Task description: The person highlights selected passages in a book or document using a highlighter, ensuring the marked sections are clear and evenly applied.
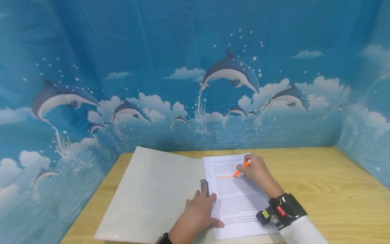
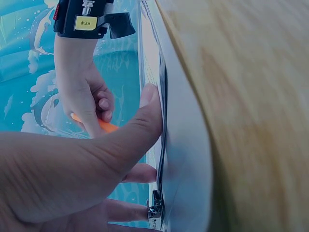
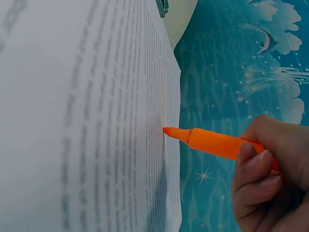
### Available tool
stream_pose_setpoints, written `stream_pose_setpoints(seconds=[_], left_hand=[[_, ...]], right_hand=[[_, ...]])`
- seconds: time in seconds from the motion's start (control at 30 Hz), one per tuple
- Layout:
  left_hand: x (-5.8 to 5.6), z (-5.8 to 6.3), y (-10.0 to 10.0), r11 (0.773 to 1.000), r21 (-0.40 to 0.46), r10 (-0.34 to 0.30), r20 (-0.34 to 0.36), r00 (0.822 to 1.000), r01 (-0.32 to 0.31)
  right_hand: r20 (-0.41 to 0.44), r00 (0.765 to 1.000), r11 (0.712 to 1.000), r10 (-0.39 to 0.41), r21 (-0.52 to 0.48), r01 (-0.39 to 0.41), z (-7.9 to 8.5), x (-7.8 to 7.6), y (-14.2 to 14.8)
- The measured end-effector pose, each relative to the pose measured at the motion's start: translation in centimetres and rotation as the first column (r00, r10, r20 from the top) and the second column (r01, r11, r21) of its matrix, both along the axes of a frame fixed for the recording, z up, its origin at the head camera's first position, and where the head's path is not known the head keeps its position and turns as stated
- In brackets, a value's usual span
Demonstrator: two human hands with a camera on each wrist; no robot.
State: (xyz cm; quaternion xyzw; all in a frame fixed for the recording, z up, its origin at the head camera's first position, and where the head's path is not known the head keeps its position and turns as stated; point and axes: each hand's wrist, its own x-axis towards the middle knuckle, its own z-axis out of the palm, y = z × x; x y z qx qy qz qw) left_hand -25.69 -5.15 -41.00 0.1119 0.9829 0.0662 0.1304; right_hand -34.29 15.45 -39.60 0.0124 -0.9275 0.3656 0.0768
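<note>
In the head view my right hand [image 1: 257, 169] pinches an orange highlighter [image 3: 215, 143], its tip touching a printed sheet [image 1: 240, 207]. An orange line [image 1: 223, 177] runs along the text from the left up to that tip. The sheet lies on the right side of an opened pale folder [image 1: 152, 195]. My left hand [image 1: 196, 211] rests with spread fingers on the folder's middle and the paper's left edge, thumb on the lower left of the page. Its fingertips are at a metal clip [image 1: 203, 182] on the folder's inner spine and partly hide it.
Under the folder is a wood-grain table [image 1: 332, 183], stretching to the right of the sheet. A blue curtain with dolphins [image 1: 231, 73] hangs behind the table and along both sides. The right wrist wears a black strapped camera [image 1: 286, 210].
</note>
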Motion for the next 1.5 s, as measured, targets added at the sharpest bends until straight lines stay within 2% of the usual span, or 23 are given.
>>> stream_pose_setpoints(seconds=[0.4, 0.7, 1.0, 1.2, 1.37, 1.5], left_hand=[[0.1, 0.3, 0.1, 1.000, 0.013, 0.006, 0.009, 1.000, -0.006], [0.2, 0.3, 0.0, 1.000, 0.022, 0.007, 0.002, 1.000, -0.008], [0.2, 0.2, -0.1, 1.000, 0.005, -0.020, -0.019, 1.000, 0.020], [0.1, 0.0, -0.2, 1.000, 0.003, -0.018, -0.030, 0.999, 0.018], [0.0, 0.1, -0.1, 1.000, 0.016, -0.011, -0.018, 1.000, 0.011], [0.1, -0.1, 0.0, 1.000, 0.017, -0.008, -0.010, 1.000, 0.008]], right_hand=[[0.067, 0.997, 1.000, -0.029, -0.004, 0.030, 0.4, -0.1, 2.2], [0.080, 0.996, 0.999, -0.046, 0.019, 0.044, 0.6, 0.0, 3.9], [0.050, 0.997, 0.998, -0.062, 0.023, 0.061, 0.5, -0.1, 4.6], [0.039, 0.997, 0.998, -0.065, 0.030, 0.063, 0.7, 0.1, 4.4], [-0.001, 0.996, 0.995, -0.085, -0.049, 0.085, 1.9, 0.6, 3.2], [-0.018, 0.999, 0.996, -0.027, -0.085, 0.026, 2.7, 1.4, 0.7]])
